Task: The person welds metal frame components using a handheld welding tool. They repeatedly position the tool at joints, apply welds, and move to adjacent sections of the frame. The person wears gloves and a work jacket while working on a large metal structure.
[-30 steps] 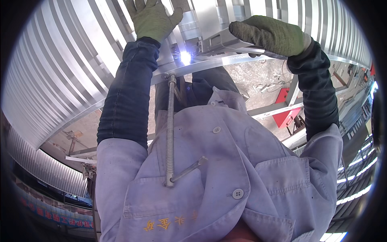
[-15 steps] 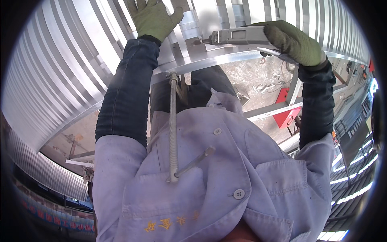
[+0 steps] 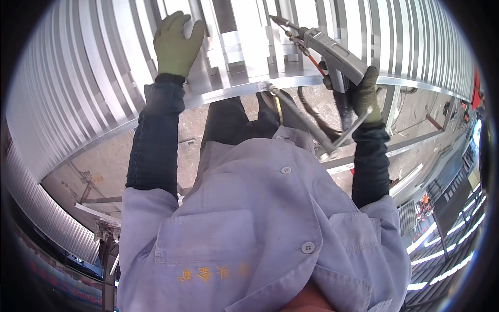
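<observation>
My left hand (image 3: 178,46), in a green work glove, rests on the ribbed silvery metal panel (image 3: 112,57) with its fingers a little apart, holding nothing. My right hand (image 3: 366,93), gloved alike, is closed around the pistol grip of a grey welding gun (image 3: 338,56). The gun's thin nozzle points to the far left, over the panel's slats. An orange hose (image 3: 315,65) with brass-coloured fittings runs along the gun. Between my arms, a threaded clamp screw (image 3: 305,120) with a crossbar handle juts toward me from the panel's near edge.
The panel's bright curved rim (image 3: 218,94) crosses in front of my legs. Below it show metal frame bars (image 3: 403,150) and a littered floor (image 3: 335,182). A dark cable (image 3: 314,115) hangs near the clamp. Another ribbed panel (image 3: 52,208) stands at the left.
My right hand has moved left and nearer me, and the welding gun now tilts away, its nozzle pointing farther off. My left hand is slightly farther left. The clamp screw appears swung to the right.
</observation>
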The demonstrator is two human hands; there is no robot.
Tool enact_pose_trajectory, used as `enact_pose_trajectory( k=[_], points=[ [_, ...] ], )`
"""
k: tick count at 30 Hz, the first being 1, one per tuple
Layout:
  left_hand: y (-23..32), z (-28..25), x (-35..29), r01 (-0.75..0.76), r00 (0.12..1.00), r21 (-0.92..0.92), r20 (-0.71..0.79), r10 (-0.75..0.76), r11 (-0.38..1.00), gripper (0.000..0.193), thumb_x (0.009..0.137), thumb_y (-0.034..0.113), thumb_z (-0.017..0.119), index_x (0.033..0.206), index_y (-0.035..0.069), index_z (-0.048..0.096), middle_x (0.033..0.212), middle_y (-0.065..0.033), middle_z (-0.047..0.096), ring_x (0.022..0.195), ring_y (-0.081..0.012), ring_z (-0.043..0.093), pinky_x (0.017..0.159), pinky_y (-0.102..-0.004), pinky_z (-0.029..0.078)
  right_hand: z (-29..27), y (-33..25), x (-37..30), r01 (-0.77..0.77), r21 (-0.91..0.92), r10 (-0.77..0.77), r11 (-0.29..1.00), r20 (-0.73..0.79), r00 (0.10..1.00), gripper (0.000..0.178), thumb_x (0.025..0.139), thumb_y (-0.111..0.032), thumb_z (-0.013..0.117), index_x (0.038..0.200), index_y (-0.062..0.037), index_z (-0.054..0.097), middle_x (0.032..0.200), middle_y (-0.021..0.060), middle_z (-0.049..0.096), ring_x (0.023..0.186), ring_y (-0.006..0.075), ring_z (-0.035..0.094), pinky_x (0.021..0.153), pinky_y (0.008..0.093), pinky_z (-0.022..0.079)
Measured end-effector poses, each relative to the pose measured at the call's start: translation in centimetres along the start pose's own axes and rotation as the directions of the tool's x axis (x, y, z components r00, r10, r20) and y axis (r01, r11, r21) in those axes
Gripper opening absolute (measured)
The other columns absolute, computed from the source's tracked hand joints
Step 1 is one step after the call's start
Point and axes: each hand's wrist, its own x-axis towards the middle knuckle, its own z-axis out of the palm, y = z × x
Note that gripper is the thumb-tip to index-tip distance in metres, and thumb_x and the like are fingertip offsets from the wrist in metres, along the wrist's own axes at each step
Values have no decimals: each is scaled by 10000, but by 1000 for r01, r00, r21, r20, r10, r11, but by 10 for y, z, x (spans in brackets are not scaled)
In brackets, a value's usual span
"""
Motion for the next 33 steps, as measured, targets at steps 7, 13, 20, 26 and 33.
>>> enact_pose_trajectory(
  k=[7,13,20,26,33],
  points=[
    [2,-48,-81,304,952,-184,78,-295,935,305,1063,239,718,1226,-6,794,1274,-233,804,1186,-429,772,1041,-482,617,56,79,29,122,42,-108,992,-251,962,1308,860,-1103,408,1566,-23,620,1271,176,794,943,236,783,809,363,628],
    [5,-76,-137,292,941,-179,229,-249,940,331,1067,320,740,1242,43,789,1253,-158,810,1090,-347,762,934,-451,607,70,80,34,196,141,-153,970,-269,951,1256,895,-1080,397,1546,-35,645,1231,157,806,923,246,774,789,371,627],
    [9,-106,-151,14,899,38,438,-30,999,615,864,595,883,1159,61,800,1190,-122,767,1197,-376,705,1047,-516,546,64,90,37,248,156,-174,956,-379,909,977,1122,-837,340,1576,-14,603,1325,153,751,1103,284,733,956,427,611],
    [1,-94,-151,-2,855,135,515,-68,991,536,817,515,938,1115,92,798,1140,-103,749,1156,-345,701,1017,-517,539,93,69,36,273,97,-189,957,-502,844,1109,1028,-975,316,1500,-34,665,1230,142,819,809,211,753,660,329,596],
    [7,-91,-130,-55,729,267,669,-144,962,443,815,402,928,1119,105,802,1105,-85,749,1112,-342,705,996,-507,542,87,80,38,296,90,-212,951,-504,837,1085,1035,-960,329,1492,-37,671,1191,116,830,813,215,770,684,333,620]
  ],
)
